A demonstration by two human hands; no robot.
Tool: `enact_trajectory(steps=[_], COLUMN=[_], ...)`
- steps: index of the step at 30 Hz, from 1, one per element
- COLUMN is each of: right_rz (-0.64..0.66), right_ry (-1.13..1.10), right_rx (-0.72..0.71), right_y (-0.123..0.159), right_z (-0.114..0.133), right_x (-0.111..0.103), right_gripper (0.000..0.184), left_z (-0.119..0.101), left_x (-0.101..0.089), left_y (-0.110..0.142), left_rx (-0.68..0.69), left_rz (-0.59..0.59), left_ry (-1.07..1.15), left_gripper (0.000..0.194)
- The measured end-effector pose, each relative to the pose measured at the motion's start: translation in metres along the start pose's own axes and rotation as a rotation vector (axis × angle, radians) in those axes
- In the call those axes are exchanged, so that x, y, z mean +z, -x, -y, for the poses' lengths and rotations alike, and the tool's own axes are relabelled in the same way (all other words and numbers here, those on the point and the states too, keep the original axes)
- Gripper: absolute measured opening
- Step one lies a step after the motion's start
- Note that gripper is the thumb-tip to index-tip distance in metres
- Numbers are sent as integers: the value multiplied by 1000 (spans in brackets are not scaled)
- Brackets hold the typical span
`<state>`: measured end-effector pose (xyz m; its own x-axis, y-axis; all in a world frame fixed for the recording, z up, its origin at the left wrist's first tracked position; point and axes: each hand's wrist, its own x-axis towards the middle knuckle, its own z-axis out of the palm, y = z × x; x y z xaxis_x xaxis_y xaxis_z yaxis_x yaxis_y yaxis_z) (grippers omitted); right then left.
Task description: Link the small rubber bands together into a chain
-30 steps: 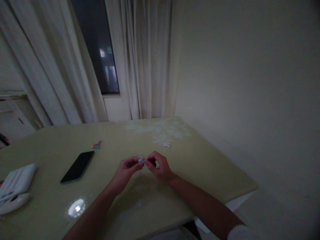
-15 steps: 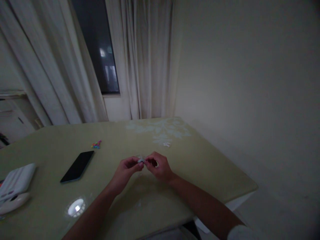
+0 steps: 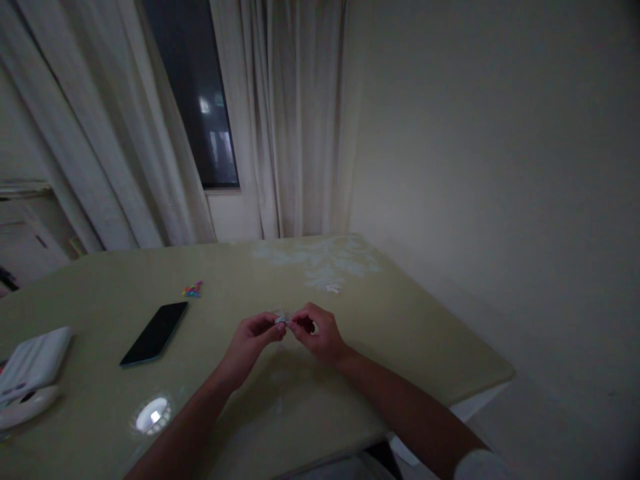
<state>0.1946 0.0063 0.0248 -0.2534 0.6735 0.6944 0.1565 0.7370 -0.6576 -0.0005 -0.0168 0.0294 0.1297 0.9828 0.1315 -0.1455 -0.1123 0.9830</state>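
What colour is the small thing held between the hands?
The small thing looks whitish, best seen in the head view.

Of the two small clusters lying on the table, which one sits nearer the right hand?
The small white cluster, just beyond the right hand; the other, a bright multicoloured cluster, lies farther left, by the black rectangular phone.

Dim light, tabletop (image 3: 410, 340) glare, soft shadows (fine detail seemingly blurred)

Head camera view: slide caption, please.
Left hand and right hand pinch a small pale item at a table; a dark phone lies left.
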Motion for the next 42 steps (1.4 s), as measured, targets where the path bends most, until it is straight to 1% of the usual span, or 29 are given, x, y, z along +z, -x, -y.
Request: enact_trajectory(steps=[6, 10, 12, 16, 19, 23, 26, 28, 29, 31, 33, 37, 39, 42], right_rz=[-4, 24, 39, 70, 64, 16, -31, -64, -80, -106, -128, -150, -159, -172], right_ry=[39, 27, -7, -125, -183, -190, -186, -187, -187, -187, -178, -140, -135, -126], right_rx=[2, 32, 83, 223, 295, 350, 362, 356, 353, 350, 348, 335, 325, 322], right_y=[1, 0, -2, -7, -9, -11, -13, -14, -15, -17, -18, -21, -22, -24], right_z=[-1, -2, -2, -2, -2, -5, -7, -8, -8, -9, -10, -11, -11, -11], right_x=[0, -1, -1, -1, -1, -2, -4, -6, -7, -8, -10, -12, -14, -16], right_gripper=[25, 26, 26, 34, 33, 32, 36, 37, 37, 37, 38, 35, 34, 34], left_z=[0, -3, -4, -7, -10, -13, -12, -13, -13, -15, -16, -16, -16, -18], left_x=[-1, 0, 0, -3, -6, -17, -31, -40, -43, -46, -43, -30, -25, -21], left_y=[1, 1, 1, 0, -2, -8, -17, -24, -28, -37, -46, -62, -67, -71], left_rx=[12, 4, 0, 7, 43, 126, 187, 191, 186, 176, 173, 182, 183, 177], left_rz=[10, 21, 25, 49, 42, -13, -114, -144, -136, -83, -14, 114, 168, 245], left_ry=[-28, -62, -73, -98, -147, -309, -517, -670, -770, -977, -1116, -1262, -1330, -1415], left_gripper=[24, 22, 21, 23, 25, 27, 33, 36, 37, 35, 27, 9, 9, 14])
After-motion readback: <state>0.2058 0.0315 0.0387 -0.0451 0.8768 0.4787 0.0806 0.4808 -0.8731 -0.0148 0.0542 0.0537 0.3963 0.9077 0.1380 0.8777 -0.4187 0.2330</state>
